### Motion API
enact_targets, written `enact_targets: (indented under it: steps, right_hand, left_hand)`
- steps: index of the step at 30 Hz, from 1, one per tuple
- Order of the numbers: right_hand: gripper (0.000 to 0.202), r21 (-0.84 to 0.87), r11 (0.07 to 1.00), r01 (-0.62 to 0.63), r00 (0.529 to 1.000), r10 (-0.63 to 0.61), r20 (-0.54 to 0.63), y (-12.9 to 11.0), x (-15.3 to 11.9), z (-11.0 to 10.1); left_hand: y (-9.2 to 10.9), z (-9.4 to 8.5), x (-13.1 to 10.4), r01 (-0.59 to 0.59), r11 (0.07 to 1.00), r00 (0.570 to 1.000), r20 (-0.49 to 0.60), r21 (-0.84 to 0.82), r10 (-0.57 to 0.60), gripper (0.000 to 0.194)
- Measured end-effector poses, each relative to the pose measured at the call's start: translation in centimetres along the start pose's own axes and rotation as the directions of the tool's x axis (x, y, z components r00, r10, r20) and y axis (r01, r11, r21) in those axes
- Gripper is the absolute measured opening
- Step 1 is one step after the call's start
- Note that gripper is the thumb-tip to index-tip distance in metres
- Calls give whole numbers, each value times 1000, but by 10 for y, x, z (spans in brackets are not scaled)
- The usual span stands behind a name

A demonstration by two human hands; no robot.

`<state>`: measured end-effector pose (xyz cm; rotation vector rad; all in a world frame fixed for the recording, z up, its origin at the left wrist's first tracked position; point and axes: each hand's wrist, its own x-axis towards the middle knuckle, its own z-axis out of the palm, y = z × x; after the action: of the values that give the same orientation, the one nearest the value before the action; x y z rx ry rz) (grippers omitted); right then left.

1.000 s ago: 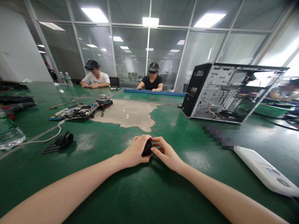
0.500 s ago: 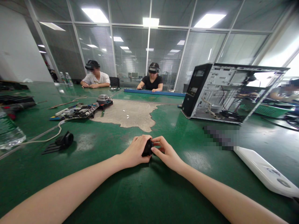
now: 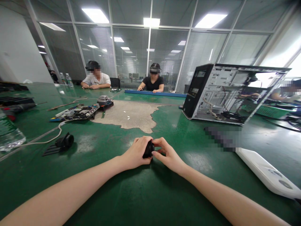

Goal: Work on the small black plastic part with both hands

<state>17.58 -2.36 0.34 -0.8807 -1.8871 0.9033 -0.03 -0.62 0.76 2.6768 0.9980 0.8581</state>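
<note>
A small black object is held just above or on the green table, in the middle of the view. My left hand is wrapped round it from the left, fingers over the top and thumb below. From the right, my right hand pinches the object's round right end between thumb and fingertips. Its underside and far side are hidden by my left hand. To the left lies a black part with a round ring and flat prongs.
An open computer case stands at the back right, with a white device nearer. A circuit board, a cable and a plastic bottle are on the left. Two people sit across the table; another person is at far right.
The fingers of my right hand have shifted slightly round the end of the black object. My left hand keeps its place.
</note>
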Motion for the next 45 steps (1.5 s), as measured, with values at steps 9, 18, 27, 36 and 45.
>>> enact_targets:
  steps: [9, 18, 27, 36, 45]
  right_hand:
    - [19, 31, 999, -44, 999, 44, -24, 1, 1, 2]
    - [24, 8, 1000, -28, 1000, 28, 1, 1, 1, 1]
    - [18, 0, 1000, -12, 1000, 12, -20, 0, 1, 1]
    - [29, 36, 997, -75, 997, 75, -20, 1, 1, 2]
    - [25, 8, 1000, -3, 1000, 3, 10, 1, 0, 2]
  left_hand:
    - [0, 0, 0, 1, 1000, 1000, -4, -4, -1, 54]
    - [0, 1, 0, 8, 1000, 1000, -4, -5, -8, 54]
    - [1, 0, 0, 4, 1000, 1000, -6, -16, -4, 55]
    - [-1, 2, 0, 0, 1000, 1000, -11, -3, 0, 57]
    - [0, 0, 0, 5, 1000, 1000, 1, -13, -5, 56]
